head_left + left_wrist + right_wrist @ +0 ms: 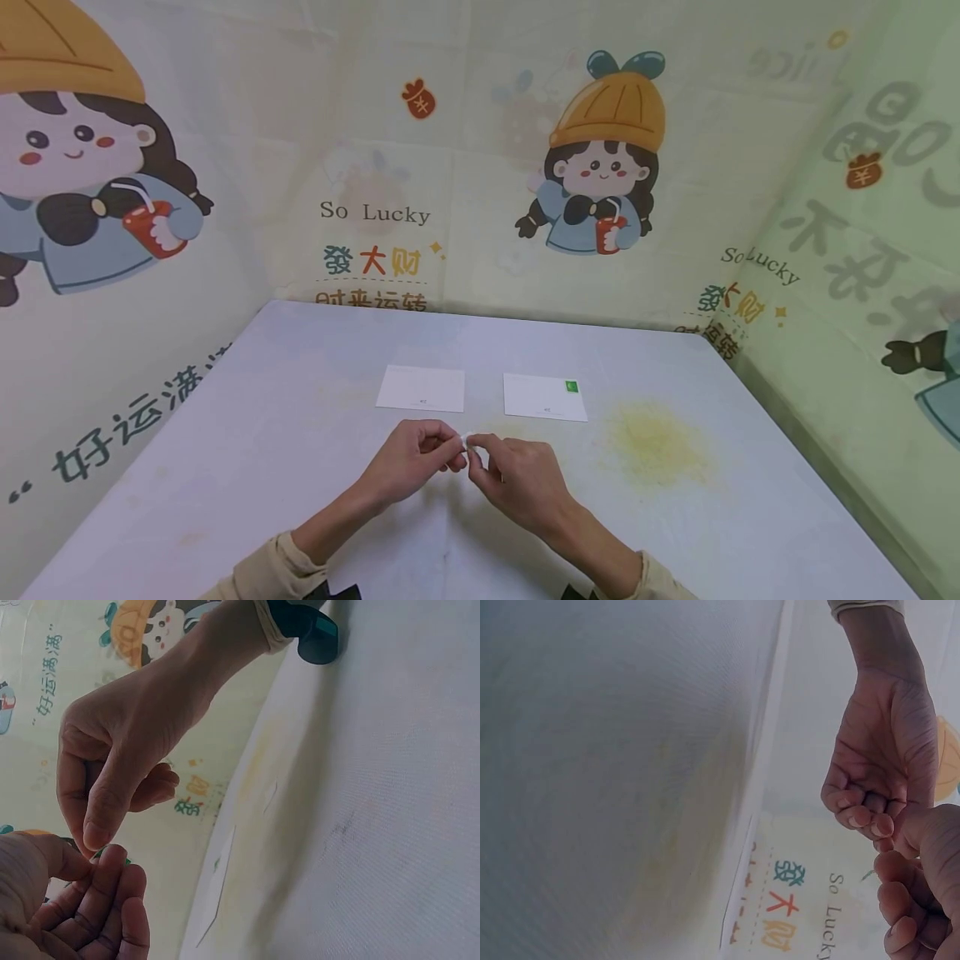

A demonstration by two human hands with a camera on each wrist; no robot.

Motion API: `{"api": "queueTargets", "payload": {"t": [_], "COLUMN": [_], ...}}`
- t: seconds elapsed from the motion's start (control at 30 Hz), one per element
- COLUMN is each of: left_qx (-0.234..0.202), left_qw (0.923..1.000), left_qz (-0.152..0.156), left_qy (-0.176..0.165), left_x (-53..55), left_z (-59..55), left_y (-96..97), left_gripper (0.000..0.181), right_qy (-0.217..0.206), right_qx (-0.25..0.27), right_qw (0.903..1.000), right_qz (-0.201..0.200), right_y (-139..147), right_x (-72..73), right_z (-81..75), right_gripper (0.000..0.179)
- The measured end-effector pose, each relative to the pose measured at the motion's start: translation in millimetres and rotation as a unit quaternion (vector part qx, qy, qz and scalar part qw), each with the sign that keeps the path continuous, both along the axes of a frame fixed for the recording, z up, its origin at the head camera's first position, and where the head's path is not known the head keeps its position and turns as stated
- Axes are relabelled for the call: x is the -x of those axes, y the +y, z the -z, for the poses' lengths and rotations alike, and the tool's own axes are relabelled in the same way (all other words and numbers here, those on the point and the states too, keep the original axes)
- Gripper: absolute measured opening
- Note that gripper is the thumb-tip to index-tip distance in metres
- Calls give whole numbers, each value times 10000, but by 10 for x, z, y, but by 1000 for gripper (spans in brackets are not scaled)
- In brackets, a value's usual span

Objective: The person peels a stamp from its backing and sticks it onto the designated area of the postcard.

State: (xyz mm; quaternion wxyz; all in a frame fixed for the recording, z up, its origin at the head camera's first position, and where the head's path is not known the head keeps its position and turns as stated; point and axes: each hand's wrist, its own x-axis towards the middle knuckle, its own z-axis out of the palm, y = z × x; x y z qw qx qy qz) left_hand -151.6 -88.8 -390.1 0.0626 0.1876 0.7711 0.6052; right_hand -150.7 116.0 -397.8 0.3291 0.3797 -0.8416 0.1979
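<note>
Above the table in the head view, my left hand point(416, 458) and right hand point(521, 479) meet, fingertips almost touching. Between them they pinch a tiny piece that shows white there. Green edges of it peek out among the fingertips in the left wrist view, so it looks like a stamp point(99, 854), mostly covered by fingers. Beyond the hands lie two white envelopes flat on the table. The right envelope point(536, 398) bears a green stamp in its upper right corner; the left envelope point(420, 389) has no stamp on its visible face.
The white table point(247, 433) carries a yellow stain point(660, 442) to the right of the hands. A printed cloth backdrop point(480, 167) stands round its back and sides. A small thin outline point(271, 796) on the table in the left wrist view is too faint to name.
</note>
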Motion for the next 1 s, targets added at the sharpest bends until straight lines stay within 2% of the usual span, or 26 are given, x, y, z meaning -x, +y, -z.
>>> {"api": "queueTargets", "payload": {"t": [0.23, 0.53, 0.77, 1.0], "left_qx": [126, 212, 322, 357], "left_qw": [9999, 9997, 9993, 9992], "left_qz": [17, -7, -24, -44], "left_qy": [54, 111, 162, 148], "left_x": [6, -16, -12, -10], "left_z": [20, -11, -15, -7], "left_y": [6, 18, 21, 14], "left_gripper": [18, 17, 16, 16], "right_qy": [22, 159, 46, -272], "right_qx": [-31, -80, -173, 10], "right_qw": [10000, 9998, 9997, 9996], "right_qz": [-31, 37, 139, 120], "right_y": [-9, -16, -15, 2], "right_x": [-7, 2, 7, 12], "right_z": [-18, -18, -26, -19], "right_gripper": [21, 15, 7, 9]}}
